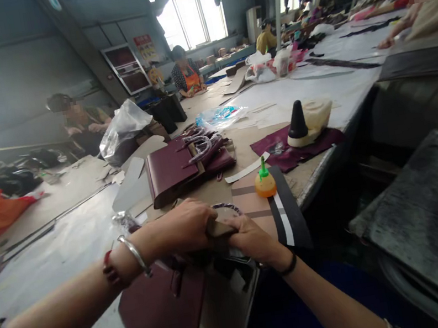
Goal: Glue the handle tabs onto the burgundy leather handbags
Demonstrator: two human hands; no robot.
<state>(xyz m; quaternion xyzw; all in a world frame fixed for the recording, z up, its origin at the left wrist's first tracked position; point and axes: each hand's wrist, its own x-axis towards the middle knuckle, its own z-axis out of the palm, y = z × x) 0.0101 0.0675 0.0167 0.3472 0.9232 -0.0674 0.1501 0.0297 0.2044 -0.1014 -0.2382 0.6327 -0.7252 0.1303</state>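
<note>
A maroon handbag (164, 313) lies at the table's near edge, below my hands. My left hand (193, 224) is curled closed over a tan flap-like piece (219, 229) at the bag's upper part. At the other end of that piece, my right hand (257, 241) pinches it with the thumb on top. A plastic-wrapped handle (228, 205) arches just behind both hands. The fingers' undersides and the bag's opening are partly hidden. Just beyond my hands, more maroon handbags (169, 166) with wrapped handles are stacked.
Right of my hands, an orange squeeze bottle (265, 184) with a green nozzle stands on flat panels (251, 203). Behind it, a black cone (296, 120) and a cream container (316, 117) rest on maroon cloth (279, 148). A grey-topped surface (432, 212) is at right. Several people work farther off.
</note>
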